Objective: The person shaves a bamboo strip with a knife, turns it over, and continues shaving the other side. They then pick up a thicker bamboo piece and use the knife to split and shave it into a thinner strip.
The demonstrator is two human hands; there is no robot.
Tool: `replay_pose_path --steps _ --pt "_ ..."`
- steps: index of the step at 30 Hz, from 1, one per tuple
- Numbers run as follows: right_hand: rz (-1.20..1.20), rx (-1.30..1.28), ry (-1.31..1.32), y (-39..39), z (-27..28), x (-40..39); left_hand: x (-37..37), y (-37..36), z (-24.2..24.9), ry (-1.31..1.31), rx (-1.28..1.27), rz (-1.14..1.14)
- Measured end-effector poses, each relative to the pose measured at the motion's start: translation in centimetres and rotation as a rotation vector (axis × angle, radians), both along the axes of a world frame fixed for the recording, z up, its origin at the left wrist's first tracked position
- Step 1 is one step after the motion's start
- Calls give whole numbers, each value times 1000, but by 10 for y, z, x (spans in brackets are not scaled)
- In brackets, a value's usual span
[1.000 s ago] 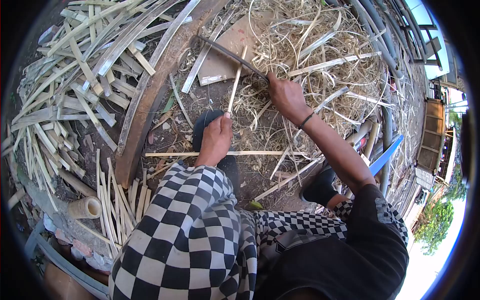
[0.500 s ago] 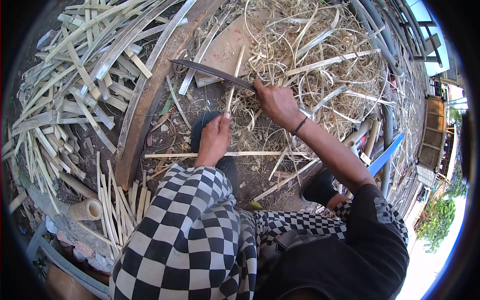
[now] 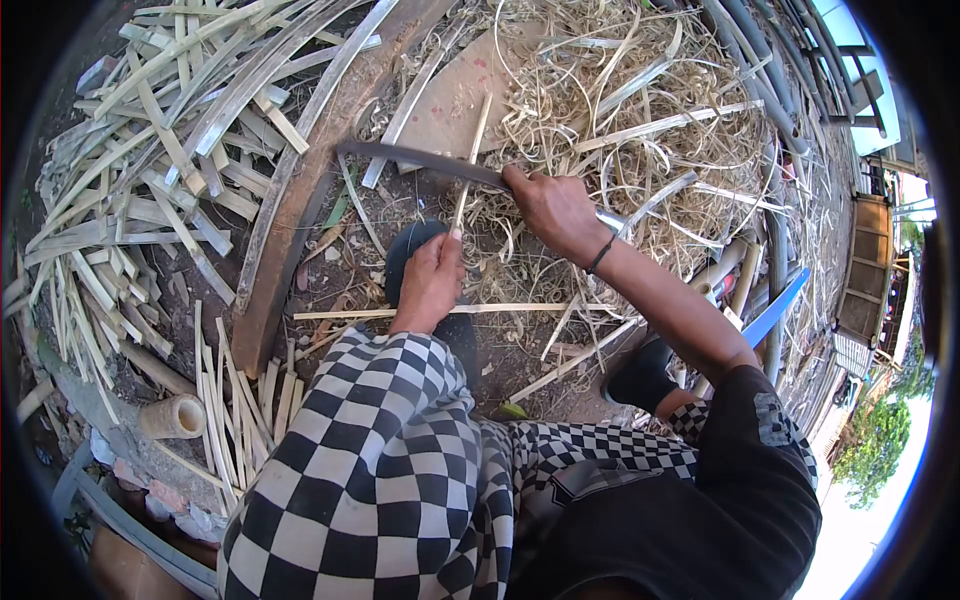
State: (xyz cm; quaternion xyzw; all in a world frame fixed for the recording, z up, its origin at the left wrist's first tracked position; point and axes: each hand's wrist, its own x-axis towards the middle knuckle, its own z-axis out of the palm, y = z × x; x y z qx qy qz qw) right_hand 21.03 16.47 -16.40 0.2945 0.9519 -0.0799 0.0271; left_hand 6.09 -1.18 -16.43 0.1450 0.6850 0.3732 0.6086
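In the head view my left hand point(image 3: 430, 282) is closed around the near end of a thin bamboo strip point(image 3: 478, 135), which points away from me. My right hand point(image 3: 562, 215), with a dark band at the wrist, grips the handle of a long machete point(image 3: 425, 160). Its dark blade, a little blurred, reaches left and crosses over the strip beyond my left fingers. Below my left hand, another bamboo strip point(image 3: 500, 308) lies crosswise on the ground. A dark shoe point(image 3: 405, 255) shows just behind my left hand.
Curly bamboo shavings point(image 3: 640, 120) are heaped ahead and to the right. A wooden beam point(image 3: 290, 220) runs along the left, past a large pile of split bamboo point(image 3: 150, 190). A bamboo tube point(image 3: 175, 418) lies lower left; a blue saw-like blade point(image 3: 778, 305) is at right.
The machete blade has swung slightly toward me, its tip lower in the view. My right hand has shifted a little with it. My left hand and the strip stay almost still.
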Motion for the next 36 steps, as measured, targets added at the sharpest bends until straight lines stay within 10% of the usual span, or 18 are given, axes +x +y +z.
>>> replay_pose_path --steps 36 --pt "0 -3 -18 7 5 -5 -3 4 10 -94 -31 47"
